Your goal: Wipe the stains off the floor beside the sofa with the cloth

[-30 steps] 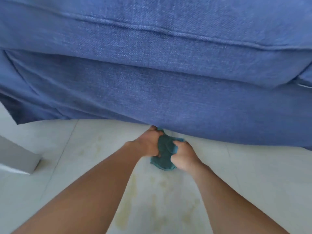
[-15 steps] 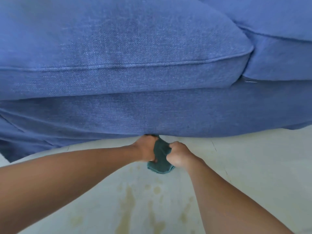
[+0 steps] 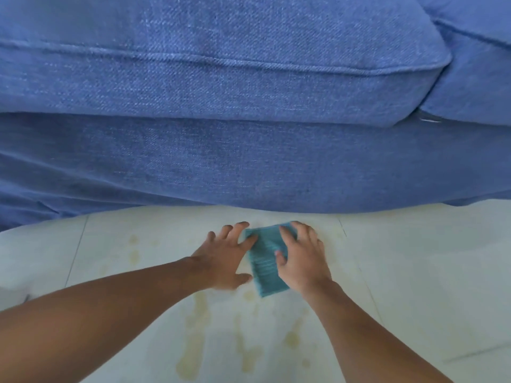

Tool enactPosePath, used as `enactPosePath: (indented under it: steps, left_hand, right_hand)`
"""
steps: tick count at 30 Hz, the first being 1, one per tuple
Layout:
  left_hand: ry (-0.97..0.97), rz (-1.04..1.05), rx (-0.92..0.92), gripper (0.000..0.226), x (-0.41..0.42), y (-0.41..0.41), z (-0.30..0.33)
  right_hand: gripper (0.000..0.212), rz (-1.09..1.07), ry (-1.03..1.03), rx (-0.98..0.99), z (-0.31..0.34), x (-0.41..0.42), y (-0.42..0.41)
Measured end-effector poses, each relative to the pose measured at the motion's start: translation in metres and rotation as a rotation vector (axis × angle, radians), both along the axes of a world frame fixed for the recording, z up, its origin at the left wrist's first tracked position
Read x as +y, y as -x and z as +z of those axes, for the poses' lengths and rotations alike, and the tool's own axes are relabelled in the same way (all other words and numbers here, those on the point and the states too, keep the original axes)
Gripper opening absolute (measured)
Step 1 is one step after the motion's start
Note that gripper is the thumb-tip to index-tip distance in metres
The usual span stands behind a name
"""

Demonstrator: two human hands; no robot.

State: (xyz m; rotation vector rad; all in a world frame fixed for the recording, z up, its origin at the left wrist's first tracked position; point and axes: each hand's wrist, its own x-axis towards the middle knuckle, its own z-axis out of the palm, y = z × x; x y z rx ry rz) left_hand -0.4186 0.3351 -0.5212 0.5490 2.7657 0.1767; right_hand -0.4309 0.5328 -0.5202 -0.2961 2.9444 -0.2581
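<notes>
Both hands lie flat and spread on the pale tiled floor [image 3: 414, 272], with neither closed round anything: the right hand [image 3: 302, 261] presses its palm and fingers down on the right side of the small teal ribbed cloth [image 3: 266, 262], while the left hand [image 3: 225, 257] rests beside it, fingertips touching the cloth's upper left edge. That cloth sits opened out as a rough rectangle just in front of the blue woven-fabric sofa [image 3: 249, 120], near its bottom edge. Yellowish dried stains [image 3: 193, 341] streak the tiles nearer the person, well short of being cleaned, with more faint spots to the left. By the look of it the cloth is only being laid out, so wiping has yet to start; next comes pressing down and dragging the cloth back over the streaks
</notes>
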Motion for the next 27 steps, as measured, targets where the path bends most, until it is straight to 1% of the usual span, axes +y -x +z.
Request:
enactPosePath:
  steps: [2,3,4,7,9,12,16,20,24,27]
  left_hand:
    - [0.004,-0.017,-0.037,0.108,-0.005,0.005,0.002]
    - [0.013,-0.009,-0.079,0.117,-0.008,0.008,0.003]
    - [0.028,-0.005,-0.123,0.126,-0.012,0.011,0.003]
    - [0.128,-0.045,-0.221,0.149,-0.021,0.017,0.002]
    - [0.184,-0.081,-0.251,0.158,-0.023,0.017,-0.001]
    - [0.207,-0.095,-0.259,0.161,-0.022,0.015,-0.006]
    - [0.209,-0.102,-0.234,0.158,-0.026,0.014,-0.007]
    - [0.209,-0.099,-0.246,0.157,-0.026,0.013,-0.005]
    - [0.215,-0.091,-0.26,0.156,-0.028,0.012,-0.005]
    - [0.205,-0.082,-0.255,0.155,-0.032,0.009,-0.005]
  right_hand:
    - [0.06,0.188,0.059,-0.06,-0.013,-0.004,0.001]
    - [0.061,0.231,0.046,-0.1,-0.021,-0.006,-0.001]
    - [0.062,0.237,0.026,-0.123,-0.029,-0.008,-0.004]
    - [0.063,0.167,-0.024,-0.105,-0.044,-0.015,-0.012]
    - [0.062,0.143,-0.04,-0.095,-0.048,-0.018,-0.013]
    - [0.064,0.138,-0.059,-0.06,-0.051,-0.018,-0.009]
    - [0.064,0.127,-0.076,-0.045,-0.052,-0.015,0.002]
    - [0.065,0.076,-0.061,-0.025,-0.054,-0.017,0.006]
    - [0.067,-0.031,-0.034,-0.02,-0.056,-0.019,-0.016]
    - [0.069,-0.1,-0.036,-0.035,-0.056,-0.002,-0.042]
